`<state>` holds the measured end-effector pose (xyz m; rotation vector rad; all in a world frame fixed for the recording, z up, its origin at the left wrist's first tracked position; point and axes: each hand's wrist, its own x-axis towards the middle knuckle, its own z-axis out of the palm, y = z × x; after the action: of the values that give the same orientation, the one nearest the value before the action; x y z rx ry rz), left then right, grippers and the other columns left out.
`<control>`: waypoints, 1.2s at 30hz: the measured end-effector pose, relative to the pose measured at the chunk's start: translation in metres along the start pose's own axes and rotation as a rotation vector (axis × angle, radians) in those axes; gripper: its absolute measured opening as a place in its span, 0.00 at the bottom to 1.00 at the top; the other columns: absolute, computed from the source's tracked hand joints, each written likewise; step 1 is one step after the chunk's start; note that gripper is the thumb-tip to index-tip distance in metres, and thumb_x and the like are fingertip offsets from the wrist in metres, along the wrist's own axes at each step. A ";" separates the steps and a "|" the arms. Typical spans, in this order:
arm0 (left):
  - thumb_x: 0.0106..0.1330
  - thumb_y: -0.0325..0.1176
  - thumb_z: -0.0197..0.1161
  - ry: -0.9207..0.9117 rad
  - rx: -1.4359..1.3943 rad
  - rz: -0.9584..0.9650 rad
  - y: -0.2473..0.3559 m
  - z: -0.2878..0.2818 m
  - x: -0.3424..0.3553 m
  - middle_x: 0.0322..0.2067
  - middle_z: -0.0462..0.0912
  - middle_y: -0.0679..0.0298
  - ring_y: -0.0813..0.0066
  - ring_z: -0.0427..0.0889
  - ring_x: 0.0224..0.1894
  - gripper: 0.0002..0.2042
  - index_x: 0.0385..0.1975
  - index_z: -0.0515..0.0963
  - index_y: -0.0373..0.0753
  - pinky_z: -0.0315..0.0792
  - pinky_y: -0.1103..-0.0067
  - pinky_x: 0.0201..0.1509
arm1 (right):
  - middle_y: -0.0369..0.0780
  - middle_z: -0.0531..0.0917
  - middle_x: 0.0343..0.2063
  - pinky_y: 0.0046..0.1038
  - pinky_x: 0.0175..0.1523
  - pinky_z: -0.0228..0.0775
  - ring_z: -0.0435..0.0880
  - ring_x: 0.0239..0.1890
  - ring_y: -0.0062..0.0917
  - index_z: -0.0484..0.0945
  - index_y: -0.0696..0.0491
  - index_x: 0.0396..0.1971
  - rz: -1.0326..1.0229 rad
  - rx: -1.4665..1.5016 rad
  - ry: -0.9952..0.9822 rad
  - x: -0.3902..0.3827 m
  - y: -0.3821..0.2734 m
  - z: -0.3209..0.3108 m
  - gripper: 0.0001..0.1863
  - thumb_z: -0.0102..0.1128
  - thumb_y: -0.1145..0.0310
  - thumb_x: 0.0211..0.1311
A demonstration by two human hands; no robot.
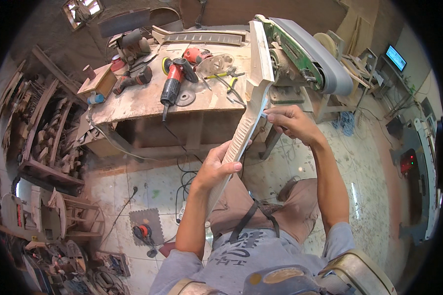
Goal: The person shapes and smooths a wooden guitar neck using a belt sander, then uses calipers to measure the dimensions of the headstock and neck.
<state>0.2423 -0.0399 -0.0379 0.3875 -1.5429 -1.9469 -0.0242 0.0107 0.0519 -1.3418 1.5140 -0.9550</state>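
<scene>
A long pale wooden piece (242,132) with carved ridges along its face slants up from my lap, its far end beside the workbench. My left hand (215,164) is wrapped round its lower part, thumb on the near edge. My right hand (291,123) is closed in a pinch at the piece's right edge, higher up. Between its fingertips shows the end of a thin light blue strip (265,102), which runs along that edge. I cannot tell whether the strip is sandpaper or tape.
A dusty workbench (128,105) ahead carries a red-and-black angle grinder (173,86), a cordless drill (132,81), yellow-handled pliers (231,84) and another carved piece (202,38). A green belt sander (302,54) stands right of it. Cables (182,184) and a sander (143,232) lie on the tiled floor.
</scene>
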 end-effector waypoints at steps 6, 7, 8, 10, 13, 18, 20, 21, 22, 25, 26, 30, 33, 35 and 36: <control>0.53 0.52 0.75 -0.033 -0.029 -0.037 -0.004 -0.004 0.000 0.20 0.67 0.74 0.86 0.66 0.18 0.46 0.66 0.69 0.25 0.65 0.85 0.18 | 0.24 0.68 0.19 0.17 0.22 0.46 0.60 0.19 0.08 0.84 0.53 0.58 -0.152 0.006 -0.144 -0.008 0.007 -0.020 0.25 0.65 0.50 0.71; 0.52 0.52 0.75 -0.032 -0.051 -0.045 -0.005 -0.004 -0.001 0.20 0.66 0.73 0.86 0.66 0.18 0.46 0.66 0.69 0.24 0.65 0.85 0.18 | 0.23 0.68 0.19 0.17 0.22 0.46 0.60 0.19 0.08 0.84 0.53 0.58 -0.173 0.012 -0.165 -0.009 0.008 -0.022 0.26 0.65 0.50 0.71; 0.52 0.53 0.75 -0.021 -0.053 -0.040 -0.006 -0.004 -0.001 0.20 0.66 0.73 0.86 0.66 0.18 0.47 0.66 0.69 0.24 0.65 0.85 0.17 | 0.23 0.68 0.18 0.17 0.22 0.46 0.59 0.19 0.08 0.84 0.54 0.58 -0.156 -0.007 -0.151 -0.011 0.007 -0.023 0.26 0.65 0.50 0.71; 0.51 0.54 0.74 0.004 -0.056 -0.032 -0.007 -0.003 -0.003 0.20 0.66 0.73 0.86 0.66 0.18 0.47 0.65 0.69 0.23 0.64 0.85 0.16 | 0.23 0.67 0.18 0.18 0.23 0.46 0.59 0.19 0.08 0.84 0.55 0.57 -0.119 -0.040 -0.126 -0.014 0.004 -0.023 0.26 0.65 0.50 0.71; 0.49 0.53 0.74 -0.004 -0.086 -0.053 -0.010 -0.003 -0.004 0.20 0.66 0.72 0.86 0.65 0.17 0.48 0.65 0.69 0.21 0.63 0.85 0.16 | 0.25 0.70 0.18 0.21 0.27 0.49 0.61 0.22 0.11 0.88 0.58 0.49 -0.108 -0.100 -0.090 -0.016 0.001 -0.022 0.23 0.65 0.51 0.71; 0.49 0.53 0.74 0.003 -0.074 -0.049 -0.015 -0.004 -0.004 0.19 0.66 0.73 0.85 0.65 0.17 0.49 0.65 0.68 0.20 0.62 0.84 0.16 | 0.27 0.73 0.16 0.25 0.25 0.51 0.64 0.20 0.13 0.90 0.58 0.33 -0.181 -0.293 0.046 -0.009 0.010 -0.017 0.25 0.68 0.46 0.67; 0.48 0.54 0.75 0.006 -0.063 -0.056 -0.016 -0.003 -0.003 0.19 0.66 0.73 0.86 0.65 0.17 0.49 0.65 0.69 0.20 0.61 0.84 0.16 | 0.28 0.74 0.14 0.26 0.25 0.52 0.65 0.19 0.14 0.89 0.57 0.28 -0.160 -0.363 0.112 -0.010 0.010 -0.013 0.27 0.69 0.44 0.66; 0.47 0.54 0.75 0.016 -0.053 -0.062 -0.016 -0.003 -0.004 0.19 0.66 0.73 0.86 0.65 0.17 0.49 0.64 0.69 0.21 0.61 0.84 0.16 | 0.29 0.75 0.14 0.27 0.25 0.53 0.66 0.19 0.15 0.89 0.57 0.26 -0.120 -0.397 0.130 -0.012 0.004 -0.010 0.28 0.69 0.43 0.65; 0.47 0.54 0.75 0.025 -0.043 -0.068 -0.016 -0.003 -0.005 0.19 0.66 0.73 0.86 0.65 0.17 0.50 0.64 0.69 0.21 0.61 0.84 0.17 | 0.30 0.76 0.14 0.28 0.25 0.54 0.67 0.19 0.16 0.89 0.57 0.25 -0.080 -0.431 0.149 -0.014 0.001 -0.007 0.29 0.69 0.42 0.64; 0.46 0.55 0.76 0.043 -0.025 -0.026 -0.020 -0.003 -0.004 0.19 0.67 0.73 0.86 0.65 0.17 0.50 0.64 0.70 0.22 0.60 0.84 0.18 | 0.32 0.75 0.11 0.27 0.25 0.60 0.71 0.18 0.17 0.87 0.59 0.20 -0.078 -0.442 0.205 -0.014 0.006 -0.004 0.36 0.69 0.35 0.60; 0.45 0.55 0.76 0.045 -0.020 -0.017 -0.021 -0.002 -0.004 0.19 0.67 0.73 0.86 0.65 0.17 0.50 0.64 0.71 0.23 0.60 0.84 0.18 | 0.32 0.76 0.12 0.27 0.26 0.61 0.71 0.19 0.17 0.88 0.59 0.22 -0.073 -0.457 0.181 -0.014 0.005 -0.005 0.35 0.69 0.36 0.60; 0.46 0.56 0.76 0.044 -0.005 -0.013 -0.021 -0.001 -0.003 0.19 0.67 0.74 0.86 0.65 0.17 0.49 0.64 0.71 0.23 0.60 0.84 0.18 | 0.31 0.77 0.17 0.25 0.28 0.58 0.68 0.23 0.15 0.89 0.58 0.31 -0.189 -0.332 0.084 -0.012 0.011 -0.003 0.28 0.69 0.42 0.65; 0.46 0.56 0.76 0.029 0.004 -0.013 -0.019 -0.001 -0.004 0.19 0.67 0.73 0.86 0.66 0.18 0.50 0.64 0.71 0.23 0.61 0.84 0.19 | 0.29 0.77 0.20 0.24 0.30 0.56 0.66 0.25 0.14 0.90 0.57 0.37 -0.253 -0.268 0.030 -0.014 0.011 -0.005 0.25 0.68 0.46 0.67; 0.46 0.56 0.76 0.021 0.011 -0.019 -0.018 -0.001 -0.005 0.20 0.67 0.73 0.86 0.66 0.18 0.50 0.65 0.71 0.23 0.62 0.84 0.19 | 0.29 0.77 0.21 0.23 0.30 0.55 0.66 0.25 0.13 0.89 0.58 0.38 -0.251 -0.256 0.008 -0.013 0.011 -0.007 0.25 0.69 0.47 0.67; 0.46 0.56 0.76 0.013 0.014 -0.021 -0.017 0.000 -0.005 0.20 0.67 0.73 0.85 0.66 0.18 0.50 0.65 0.71 0.23 0.62 0.84 0.19 | 0.28 0.77 0.21 0.23 0.30 0.55 0.65 0.25 0.13 0.89 0.58 0.38 -0.250 -0.237 0.009 -0.013 0.013 -0.009 0.24 0.69 0.47 0.67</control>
<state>0.2414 -0.0351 -0.0545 0.4231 -1.5513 -1.9467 -0.0360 0.0253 0.0439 -1.7304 1.5268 -0.9563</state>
